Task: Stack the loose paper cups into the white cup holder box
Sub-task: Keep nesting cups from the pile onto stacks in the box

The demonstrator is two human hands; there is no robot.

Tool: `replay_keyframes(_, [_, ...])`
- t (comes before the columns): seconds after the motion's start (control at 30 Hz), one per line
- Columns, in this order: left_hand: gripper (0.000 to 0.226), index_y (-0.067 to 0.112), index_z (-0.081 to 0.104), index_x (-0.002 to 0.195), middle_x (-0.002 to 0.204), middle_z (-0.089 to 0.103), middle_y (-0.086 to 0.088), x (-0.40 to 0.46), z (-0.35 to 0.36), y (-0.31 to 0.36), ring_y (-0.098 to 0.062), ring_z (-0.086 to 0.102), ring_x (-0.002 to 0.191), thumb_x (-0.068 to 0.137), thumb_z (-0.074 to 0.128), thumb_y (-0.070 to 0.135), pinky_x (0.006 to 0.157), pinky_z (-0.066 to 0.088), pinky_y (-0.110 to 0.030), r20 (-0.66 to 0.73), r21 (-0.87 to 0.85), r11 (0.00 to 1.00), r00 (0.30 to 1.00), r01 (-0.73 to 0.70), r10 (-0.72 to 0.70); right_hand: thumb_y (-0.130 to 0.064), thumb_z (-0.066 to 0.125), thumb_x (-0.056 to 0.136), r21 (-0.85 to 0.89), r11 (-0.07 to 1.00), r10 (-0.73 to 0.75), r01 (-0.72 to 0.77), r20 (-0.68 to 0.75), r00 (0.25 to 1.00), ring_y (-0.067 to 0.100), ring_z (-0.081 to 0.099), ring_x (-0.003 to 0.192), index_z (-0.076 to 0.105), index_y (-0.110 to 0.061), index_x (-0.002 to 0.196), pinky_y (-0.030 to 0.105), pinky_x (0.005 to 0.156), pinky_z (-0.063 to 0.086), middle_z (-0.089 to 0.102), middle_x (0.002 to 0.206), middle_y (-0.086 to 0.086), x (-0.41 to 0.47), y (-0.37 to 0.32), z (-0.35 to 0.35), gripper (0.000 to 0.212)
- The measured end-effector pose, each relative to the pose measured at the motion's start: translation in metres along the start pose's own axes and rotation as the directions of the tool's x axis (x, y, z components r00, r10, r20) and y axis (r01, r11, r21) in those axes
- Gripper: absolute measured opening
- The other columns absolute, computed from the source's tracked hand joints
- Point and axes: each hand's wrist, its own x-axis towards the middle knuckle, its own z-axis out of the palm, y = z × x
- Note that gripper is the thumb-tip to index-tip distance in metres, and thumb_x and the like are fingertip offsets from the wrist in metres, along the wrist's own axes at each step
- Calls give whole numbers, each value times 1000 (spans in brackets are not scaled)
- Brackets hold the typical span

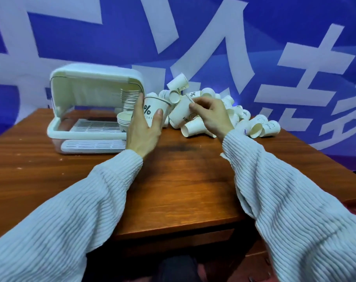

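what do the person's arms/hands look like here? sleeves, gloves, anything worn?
Both arms wear long, loose sleeves of pale grey-white ribbed knit with fine horizontal ridges, ending at the wrists: left sleeve, right sleeve. The left hand and right hand are bare: no gloves, and no rings, watch or markings that I can see.

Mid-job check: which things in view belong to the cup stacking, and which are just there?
Part of the job:
left hand gripping a % cup
right hand pinching a tilted cup
loose cup pile
white cup holder box, stacked cups inside

Just there:
wooden table
blue banner
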Motion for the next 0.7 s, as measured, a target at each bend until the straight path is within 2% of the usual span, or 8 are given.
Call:
replay_keyframes(0.13, [69, 28, 18, 163, 162, 38, -1, 9, -46, -11, -22, 38, 144, 104, 50, 45, 104, 24, -22, -145, 57, 997, 989, 44, -35, -25, 67, 94, 73, 988, -133, 133, -1, 991, 15, 71, 97, 77, -19, 104, 44, 93, 57, 76, 97, -5, 10, -34, 49, 15])
replay_keyframes(0.37, [73, 28, 13, 164, 165, 32, -1, 20, -103, -31, -19, 35, 147, 104, 54, 39, 108, 25, -24, -226, 22, 991, 967, 128, -120, -28, 65, 95, -157, 947, -261, 281, 134, 956, 11, 68, 98, 77, -21, 113, 37, 95, 54, 77, 106, -7, 27, -65, 113, 22])
replay_keyframes(0.5, [79, 28, 12, 163, 163, 34, 0, 20, -115, -38, -10, 34, 143, 101, 60, 36, 117, 31, -32, -226, 1, 990, 964, 144, -140, -23, 60, 100, -286, 909, -217, 303, 297, 930, 20, 66, 116, 74, -20, 124, 32, 102, 49, 74, 124, 0, 32, -65, 131, 27])
replay_keyframes(0.63, [85, 29, 14, 162, 160, 38, -2, 22, -119, -43, -18, 38, 145, 95, 65, 42, 119, 35, -43, -212, 40, 991, 970, 130, -119, -20, 52, 101, -451, 814, -92, 365, 520, 849, 26, 59, 130, 68, -24, 133, 36, 108, 46, 67, 138, 1, 30, -52, 147, 36])
replay_keyframes(0.7, [86, 28, 15, 162, 159, 38, -3, 24, -117, -42, -22, 38, 144, 94, 67, 41, 117, 34, -40, -188, 68, 990, 976, 124, -109, -24, 50, 103, -489, 777, -49, 397, 581, 813, 29, 60, 127, 67, -25, 135, 38, 104, 47, 67, 137, 4, 25, -46, 152, 36])
